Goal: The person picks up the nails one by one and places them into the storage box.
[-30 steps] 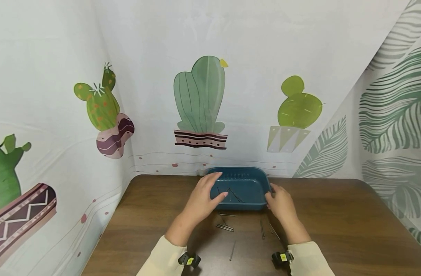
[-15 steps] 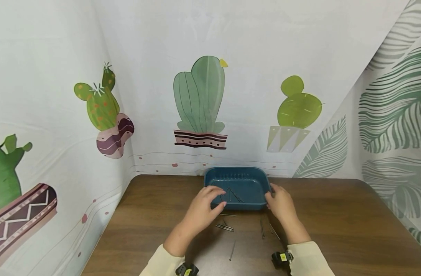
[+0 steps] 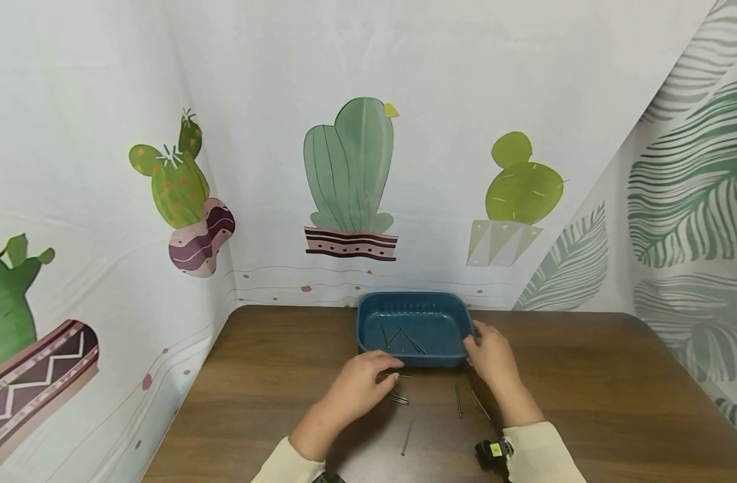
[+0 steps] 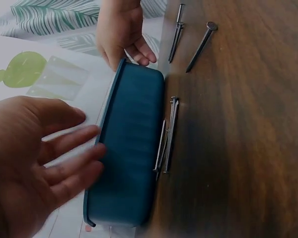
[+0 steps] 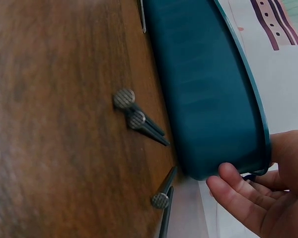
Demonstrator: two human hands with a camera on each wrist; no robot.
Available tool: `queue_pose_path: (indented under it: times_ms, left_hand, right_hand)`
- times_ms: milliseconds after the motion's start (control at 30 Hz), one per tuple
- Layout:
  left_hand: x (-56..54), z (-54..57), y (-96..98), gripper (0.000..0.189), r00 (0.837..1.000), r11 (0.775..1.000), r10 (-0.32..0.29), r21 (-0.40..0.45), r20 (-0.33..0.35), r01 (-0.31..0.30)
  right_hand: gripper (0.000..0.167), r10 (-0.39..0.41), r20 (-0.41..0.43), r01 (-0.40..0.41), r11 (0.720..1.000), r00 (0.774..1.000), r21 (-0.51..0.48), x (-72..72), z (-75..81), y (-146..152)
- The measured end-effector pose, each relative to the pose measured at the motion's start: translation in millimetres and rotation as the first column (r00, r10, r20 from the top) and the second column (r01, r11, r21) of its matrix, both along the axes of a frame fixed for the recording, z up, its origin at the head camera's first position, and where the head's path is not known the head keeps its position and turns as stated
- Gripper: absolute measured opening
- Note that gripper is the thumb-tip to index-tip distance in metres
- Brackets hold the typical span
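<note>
A blue plastic tray (image 3: pixel 441 361) stands at the back of the table with several nails (image 3: pixel 412 343) lying inside it. My right hand (image 3: pixel 494 355) holds its right end, thumb and fingers about the rim. Just in front of the tray, my left hand (image 3: pixel 359 386) hovers with fingers spread and loosely bent, nothing between them. Beneath its fingertips lie loose nails (image 3: pixel 397 398), partly hidden by the hand in the head view. From the left wrist, a small bunch of nails (image 4: pixel 170 139) shows along the tray's lower side.
More nails (image 3: pixel 459 401) lie on the wooden table (image 3: pixel 254 396) near the right forearm, their flat heads (image 5: pixel 124 98) facing the right wrist camera. One single nail (image 3: pixel 407 438) lies closer to the front. A cloth with printed cacti (image 3: pixel 356 174) hangs right behind the table.
My left hand has drawn back from over the tray's left side to the nails in front of it. The right hand has stayed at the tray's right end.
</note>
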State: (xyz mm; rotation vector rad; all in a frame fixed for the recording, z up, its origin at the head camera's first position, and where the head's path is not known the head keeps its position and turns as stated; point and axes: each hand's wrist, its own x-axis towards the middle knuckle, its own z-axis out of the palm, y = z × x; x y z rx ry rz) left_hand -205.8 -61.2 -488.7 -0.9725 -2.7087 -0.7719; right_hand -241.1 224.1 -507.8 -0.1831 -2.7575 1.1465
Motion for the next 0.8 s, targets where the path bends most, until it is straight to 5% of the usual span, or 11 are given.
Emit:
queue_pose_path:
  times_ms: [433, 800]
  left_hand:
    - [-1.4, -19.4, -1.4, 0.027, 0.998, 0.982, -0.016, -0.186, 0.059, 0.027]
    - [-3.6, -27.9, -3.4, 0.029, 0.998, 0.974, -0.015, -0.226, 0.066, 0.029]
  right_hand:
    - [0.052, -0.001, -0.009, 0.001, 1.000, 1.000, 0.008, -0.5, 0.3, 0]
    - [0.053, 0.005, -0.013, -0.005, 1.000, 1.000, 0.001, -0.7, -1.3, -1]
